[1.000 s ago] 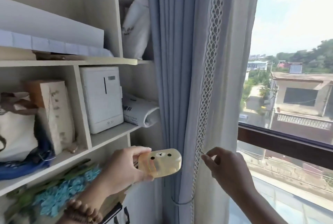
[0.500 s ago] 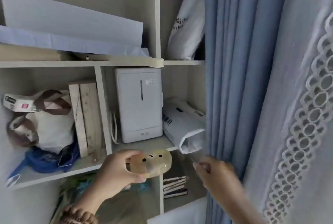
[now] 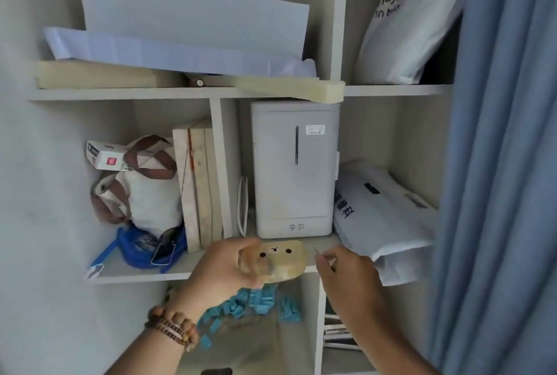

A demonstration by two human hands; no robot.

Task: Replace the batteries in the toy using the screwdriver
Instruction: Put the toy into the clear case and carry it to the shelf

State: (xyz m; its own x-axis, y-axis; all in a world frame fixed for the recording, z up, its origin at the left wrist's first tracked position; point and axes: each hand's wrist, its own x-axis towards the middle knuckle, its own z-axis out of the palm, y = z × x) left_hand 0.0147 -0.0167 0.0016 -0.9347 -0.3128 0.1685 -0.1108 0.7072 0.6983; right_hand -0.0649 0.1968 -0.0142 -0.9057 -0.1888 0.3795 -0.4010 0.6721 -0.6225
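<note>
Toy: small yellowish bear-face toy (image 3: 272, 264), face side toward the camera, held in front of the lower shelf (image 3: 144, 276) edge.
Left hand (image 3: 224, 273): wrapped around the toy's left end, beaded bracelets (image 3: 171, 326) at the wrist.
Right hand (image 3: 346, 276): fingertips pinched on a thin, screwdriver-like tool (image 3: 318, 252), its tip just beside the toy's right end; too blurred to name surely.
Battery cover: not visible; open or shut cannot be told.
Batteries: none in view.
Progress: judged either early or finished, toy and tool in hand; nothing shows any swap.
</note>
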